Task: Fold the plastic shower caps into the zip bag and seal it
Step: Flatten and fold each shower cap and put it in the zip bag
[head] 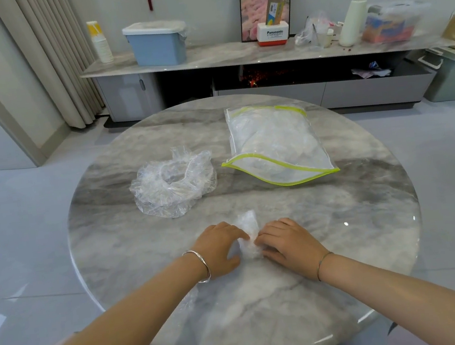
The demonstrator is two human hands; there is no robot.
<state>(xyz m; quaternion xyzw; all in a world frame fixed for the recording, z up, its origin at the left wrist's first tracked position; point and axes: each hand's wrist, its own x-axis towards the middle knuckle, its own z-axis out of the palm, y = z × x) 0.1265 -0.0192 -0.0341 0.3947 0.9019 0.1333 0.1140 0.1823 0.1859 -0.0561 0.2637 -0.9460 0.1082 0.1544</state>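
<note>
Near the table's point(354, 245) front edge, the left hand point(219, 249) and right hand point(288, 244) pinch a folded shower cap point(248, 234) between them with curled fingers, while a loose cap point(173, 186) and the zip bag point(274, 143) lie mid-table.

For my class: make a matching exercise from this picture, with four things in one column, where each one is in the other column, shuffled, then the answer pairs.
Things:
1 folded shower cap
2 loose shower cap
3 zip bag
4 blue box

Places:
A on the sideboard
B between left hand and right hand
C right half of the table
D left of the zip bag

Pairs: 1-B, 2-D, 3-C, 4-A
</note>
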